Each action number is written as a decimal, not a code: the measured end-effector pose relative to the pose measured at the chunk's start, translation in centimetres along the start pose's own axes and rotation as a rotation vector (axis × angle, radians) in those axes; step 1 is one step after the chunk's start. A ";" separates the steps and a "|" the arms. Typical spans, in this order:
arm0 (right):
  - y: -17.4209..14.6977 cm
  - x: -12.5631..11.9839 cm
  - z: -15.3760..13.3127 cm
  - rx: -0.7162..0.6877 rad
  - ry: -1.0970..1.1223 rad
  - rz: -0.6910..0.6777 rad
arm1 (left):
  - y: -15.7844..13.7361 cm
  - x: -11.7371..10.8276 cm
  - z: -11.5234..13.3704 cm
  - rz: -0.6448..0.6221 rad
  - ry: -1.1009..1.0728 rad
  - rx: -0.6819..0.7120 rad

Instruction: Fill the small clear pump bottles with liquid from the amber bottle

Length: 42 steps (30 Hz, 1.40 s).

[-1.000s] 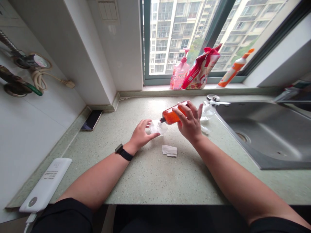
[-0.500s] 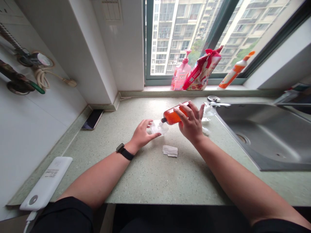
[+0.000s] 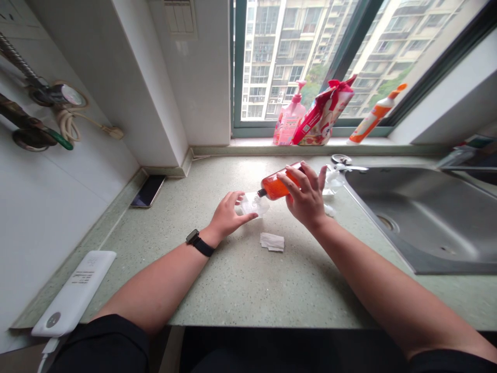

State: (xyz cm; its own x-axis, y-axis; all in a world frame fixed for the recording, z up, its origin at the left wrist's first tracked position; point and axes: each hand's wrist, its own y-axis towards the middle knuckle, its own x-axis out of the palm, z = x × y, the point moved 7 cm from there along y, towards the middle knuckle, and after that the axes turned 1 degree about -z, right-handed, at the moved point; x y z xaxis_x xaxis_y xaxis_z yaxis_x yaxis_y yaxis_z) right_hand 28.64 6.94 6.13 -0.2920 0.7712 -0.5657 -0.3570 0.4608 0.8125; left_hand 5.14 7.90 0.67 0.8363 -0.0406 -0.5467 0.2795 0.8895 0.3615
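Observation:
My right hand [image 3: 305, 194] is wrapped round an amber bottle [image 3: 274, 185] of orange-red colour, tipped with its dark neck down and to the left. The mouth of the bottle is over a small clear plastic container [image 3: 254, 205]. My left hand [image 3: 232, 214] grips that container by its sides, thumb at the near edge and fingers at the far left. Whether liquid is flowing is too small to make out. On the counter just below lies a folded white tissue [image 3: 272, 242]. Behind my right hand is a white pump head [image 3: 334, 177], partly hidden.
A steel sink [image 3: 435, 223] is set in the counter [image 3: 233, 290] at the right. At the left lie a phone [image 3: 148, 191] and a cabled white power bank [image 3: 74, 293]. A pink pump bottle [image 3: 288, 122], a red bag [image 3: 324, 114] and an orange-white bottle [image 3: 375, 118] stand on the windowsill.
Almost nothing differs. Both hands, the tilted bottle and the clear container keep their places, with only a very slight shift of the view.

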 end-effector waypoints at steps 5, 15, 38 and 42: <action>0.2 -0.1 -0.1 -0.015 0.008 0.006 | 0.0 0.1 0.0 -0.002 -0.003 -0.014; 0.2 0.1 0.0 -0.010 -0.004 -0.008 | 0.0 -0.1 0.2 0.002 0.002 -0.009; 0.6 -0.3 -0.1 -0.039 0.012 -0.016 | 0.0 -0.1 0.2 0.003 -0.014 0.004; 0.8 -0.5 -0.1 -0.057 0.009 -0.023 | 0.0 0.0 0.2 0.001 -0.008 0.002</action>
State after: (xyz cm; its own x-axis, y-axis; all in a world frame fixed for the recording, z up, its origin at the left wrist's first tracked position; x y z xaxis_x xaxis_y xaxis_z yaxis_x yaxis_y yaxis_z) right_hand 28.38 6.85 7.01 -0.2909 0.7564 -0.5859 -0.4141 0.4525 0.7898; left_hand 5.19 7.82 0.83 0.8403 -0.0429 -0.5404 0.2791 0.8889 0.3634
